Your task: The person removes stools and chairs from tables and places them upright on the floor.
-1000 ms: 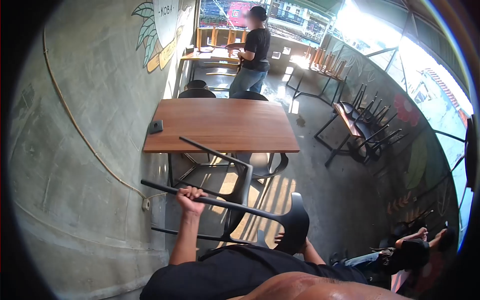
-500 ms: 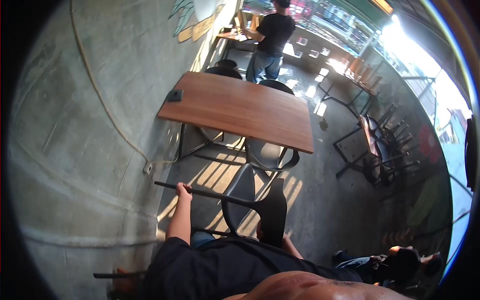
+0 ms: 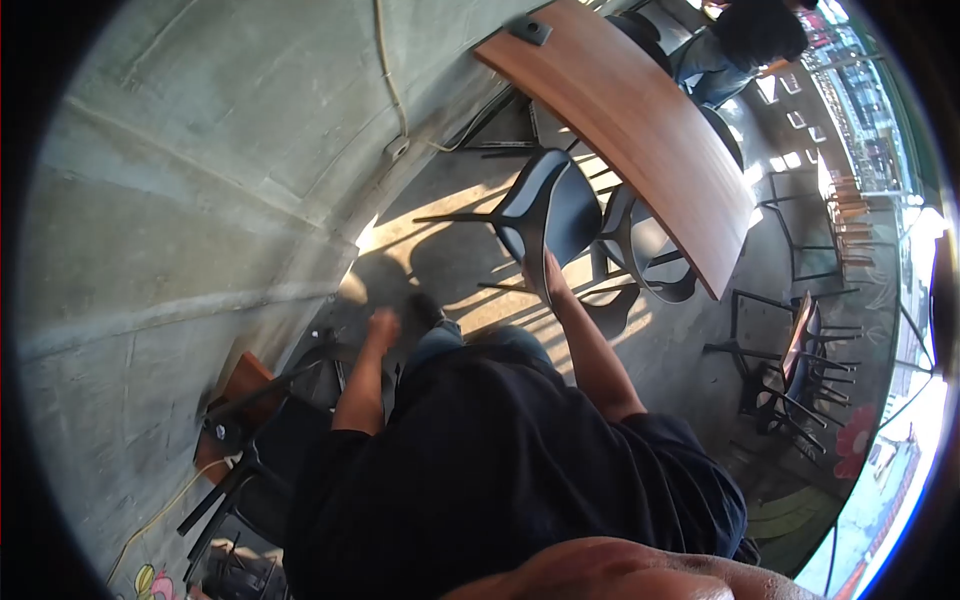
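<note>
A black chair [image 3: 572,205] with a curved backrest is tilted beside the wooden table [image 3: 640,130], its thin legs pointing left toward the wall. My right hand [image 3: 546,275] grips the rim of its backrest. Whether all its legs touch the floor I cannot tell. My left hand [image 3: 383,325] hangs low at my side, away from the chair, its fingers curled and slightly blurred, with nothing visible in them. Another black chair [image 3: 640,245] is partly under the table's near edge, close to the one I hold.
A concrete wall [image 3: 230,170] with a cable runs along the left. Black chairs [image 3: 285,460] stand behind me at lower left. Upturned chairs [image 3: 825,345] rest on a table to the right. A person in dark clothes [image 3: 750,40] stands beyond the table.
The chair has moved from in front of my body toward the table. My left hand has let go of its leg and dropped to my side. My view has turned left and down.
</note>
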`<state>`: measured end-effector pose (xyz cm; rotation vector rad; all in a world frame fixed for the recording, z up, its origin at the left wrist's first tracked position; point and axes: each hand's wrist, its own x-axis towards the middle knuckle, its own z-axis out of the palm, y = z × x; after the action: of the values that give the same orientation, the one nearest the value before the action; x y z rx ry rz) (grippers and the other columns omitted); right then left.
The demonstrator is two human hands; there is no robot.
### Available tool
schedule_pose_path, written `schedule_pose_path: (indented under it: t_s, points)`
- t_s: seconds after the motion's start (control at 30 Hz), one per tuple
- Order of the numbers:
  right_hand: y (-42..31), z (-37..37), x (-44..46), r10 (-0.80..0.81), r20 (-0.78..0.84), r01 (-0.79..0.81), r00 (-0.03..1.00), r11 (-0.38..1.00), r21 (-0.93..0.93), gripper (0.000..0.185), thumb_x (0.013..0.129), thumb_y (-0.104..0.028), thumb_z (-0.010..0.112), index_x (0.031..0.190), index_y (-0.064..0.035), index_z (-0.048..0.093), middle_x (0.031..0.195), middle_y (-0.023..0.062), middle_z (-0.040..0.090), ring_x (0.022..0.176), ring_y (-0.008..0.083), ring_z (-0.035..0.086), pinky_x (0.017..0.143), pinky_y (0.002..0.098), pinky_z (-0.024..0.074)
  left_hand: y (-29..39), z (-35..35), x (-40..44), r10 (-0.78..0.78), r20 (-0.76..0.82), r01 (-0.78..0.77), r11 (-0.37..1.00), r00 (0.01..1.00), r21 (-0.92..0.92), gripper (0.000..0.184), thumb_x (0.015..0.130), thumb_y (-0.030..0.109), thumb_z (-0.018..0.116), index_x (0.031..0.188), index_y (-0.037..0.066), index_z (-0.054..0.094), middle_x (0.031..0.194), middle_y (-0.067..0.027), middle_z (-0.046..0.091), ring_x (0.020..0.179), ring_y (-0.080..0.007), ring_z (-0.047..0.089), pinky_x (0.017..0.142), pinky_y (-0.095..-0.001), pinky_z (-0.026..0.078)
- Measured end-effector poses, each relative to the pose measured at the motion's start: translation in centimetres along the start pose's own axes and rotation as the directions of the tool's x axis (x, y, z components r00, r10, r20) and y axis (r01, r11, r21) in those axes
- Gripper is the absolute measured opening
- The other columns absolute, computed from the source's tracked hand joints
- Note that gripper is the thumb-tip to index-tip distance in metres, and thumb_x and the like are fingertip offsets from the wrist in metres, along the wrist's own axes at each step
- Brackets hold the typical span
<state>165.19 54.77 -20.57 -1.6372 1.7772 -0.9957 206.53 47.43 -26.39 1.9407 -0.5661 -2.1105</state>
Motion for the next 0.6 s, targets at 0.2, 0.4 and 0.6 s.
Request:
schedule_pose_path:
  t_s: [0.2,0.4,0.6]
  points:
    - [4.9,3.6,9.4,-0.216,-0.1,0.175,0.971,0.932,-0.318,0.053,0.068,-0.006,0.063,0.117,-0.0026,0.042,0.071,0.0122,0.056,0.059,0.0342,0.054,0.054,0.0445,0.0457,-5.7,-7.2,-2.0,0.005,-0.29,0.027,0.994,0.957,0.108,0.024,0.084,0.027,0.051,0.104,0.014,0.054,0.075,0.0019,0.059,0.054,-0.0089,0.052,0.042,-0.0252,0.035]
    - [5.8,6.4,19.6,0.641,-0.046,-0.643,0.766,0.764,-0.055,0.074,0.087,-0.063,0.033,0.106,0.0026,0.06,0.092,0.0276,0.06,0.093,0.04,0.057,0.078,0.0479,0.0434,-10.5,-5.5,-8.3,0.007,-0.451,-0.057,0.994,0.893,-0.096,0.03,0.084,0.021,0.051,0.108,0.005,0.057,0.083,-0.0055,0.061,0.065,-0.0134,0.056,0.054,-0.0268,0.046]
    - [7.8,6.4,27.4,0.839,0.055,-0.826,0.541,0.519,0.22,0.082,0.083,-0.068,0.03,0.101,0.0067,0.06,0.097,0.0263,0.062,0.101,0.0399,0.056,0.082,0.0451,0.0395,-14.9,6.2,-19.2,-0.233,-0.515,0.105,0.959,0.825,-0.265,0.027,0.085,0.021,0.051,0.107,0.005,0.056,0.086,-0.0081,0.062,0.074,-0.0153,0.061,0.058,-0.0278,0.048]
